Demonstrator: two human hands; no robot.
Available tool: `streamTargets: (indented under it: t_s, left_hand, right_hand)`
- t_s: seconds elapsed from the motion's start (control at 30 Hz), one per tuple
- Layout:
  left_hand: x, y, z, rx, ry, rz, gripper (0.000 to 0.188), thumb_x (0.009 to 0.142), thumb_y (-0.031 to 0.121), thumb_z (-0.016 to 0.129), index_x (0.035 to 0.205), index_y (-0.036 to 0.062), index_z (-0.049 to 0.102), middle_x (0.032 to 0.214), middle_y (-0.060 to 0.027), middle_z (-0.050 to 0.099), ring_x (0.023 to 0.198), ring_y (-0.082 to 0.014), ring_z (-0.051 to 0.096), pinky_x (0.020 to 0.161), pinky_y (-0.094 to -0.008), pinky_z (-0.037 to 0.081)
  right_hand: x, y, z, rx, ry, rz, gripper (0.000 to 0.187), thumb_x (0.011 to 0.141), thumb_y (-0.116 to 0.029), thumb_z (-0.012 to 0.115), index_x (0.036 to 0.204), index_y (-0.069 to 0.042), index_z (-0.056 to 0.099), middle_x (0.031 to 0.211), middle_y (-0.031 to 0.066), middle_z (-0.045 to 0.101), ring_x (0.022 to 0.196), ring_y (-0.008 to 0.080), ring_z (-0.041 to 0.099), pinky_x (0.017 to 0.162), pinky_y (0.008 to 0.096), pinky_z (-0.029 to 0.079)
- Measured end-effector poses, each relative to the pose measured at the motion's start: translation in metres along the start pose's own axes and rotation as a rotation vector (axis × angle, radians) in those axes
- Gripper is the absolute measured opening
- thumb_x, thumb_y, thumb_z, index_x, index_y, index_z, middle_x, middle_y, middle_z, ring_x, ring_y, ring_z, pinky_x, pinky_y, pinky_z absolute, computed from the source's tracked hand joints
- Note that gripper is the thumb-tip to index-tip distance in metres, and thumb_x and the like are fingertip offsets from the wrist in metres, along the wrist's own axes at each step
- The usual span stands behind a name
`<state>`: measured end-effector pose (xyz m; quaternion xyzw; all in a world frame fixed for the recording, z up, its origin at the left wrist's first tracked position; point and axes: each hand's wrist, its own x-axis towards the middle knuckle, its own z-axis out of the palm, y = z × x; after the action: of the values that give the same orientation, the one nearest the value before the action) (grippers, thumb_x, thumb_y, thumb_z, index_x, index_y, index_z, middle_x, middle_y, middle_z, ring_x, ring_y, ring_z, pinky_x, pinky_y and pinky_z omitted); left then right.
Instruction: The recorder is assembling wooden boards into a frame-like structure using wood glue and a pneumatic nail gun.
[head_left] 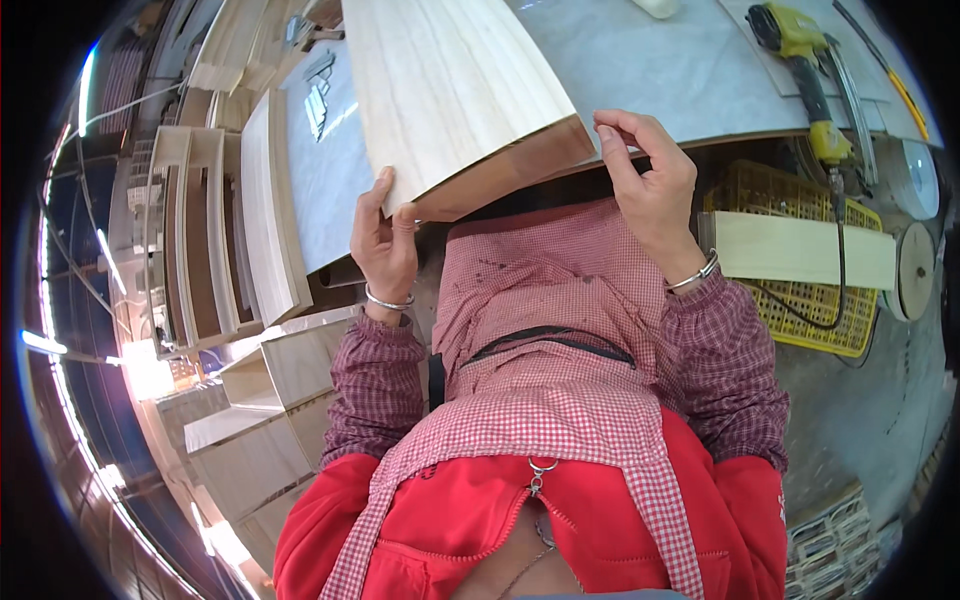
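A long pale wooden box (pixel 450 90) rests on the worktable, its brown-toned near end (pixel 510 175) overhanging the table's front edge. At that end's left corner, my left hand (pixel 385 240) is closed on the box, with fingers on the top and the thumb at the end face. My right hand (pixel 650 180) is beside the right corner, slightly apart from the wood. Its thumb and forefinger come together in a pinch; anything between their tips is too small to make out.
Metal strips (pixel 318 100) lie on the table at left, near stacked wooden boxes (pixel 265 210). A yellow-and-black air stapler (pixel 805 80) and a yellow cutter knife (pixel 905 100) lie at right. Below them, a yellow plastic crate (pixel 800 335) carries a pale board (pixel 800 250).
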<state>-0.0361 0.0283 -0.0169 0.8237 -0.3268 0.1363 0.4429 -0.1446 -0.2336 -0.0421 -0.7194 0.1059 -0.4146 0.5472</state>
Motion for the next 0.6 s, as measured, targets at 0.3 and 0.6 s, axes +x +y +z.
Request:
streamTargets:
  t_s: [0.3,0.6]
  left_hand:
    - [0.001,-0.001,0.000,-0.034,-0.013,0.003,0.039,0.088,0.012,0.066,0.123,-0.0002,0.056,0.104,-0.0109,0.061,0.083,-0.0166,0.057,0.073,-0.0242,0.046]
    - [0.004,0.001,0.003,-0.015,0.003,0.081,0.038,0.085,0.006,0.065,0.122,0.0003,0.058,0.095,-0.0074,0.057,0.072,-0.0134,0.050,0.061,-0.0224,0.043]
  right_hand:
    - [0.011,-0.012,0.008,-0.009,0.007,-0.036,0.020,0.082,0.000,0.063,0.101,-0.003,0.067,0.095,0.0050,0.069,0.077,0.0146,0.063,0.070,0.0230,0.050]
    - [0.024,-0.006,0.003,0.119,-0.211,-0.088,0.023,0.086,0.002,0.061,0.106,-0.005,0.069,0.098,0.0026,0.070,0.081,0.0112,0.063,0.077,0.0198,0.049]
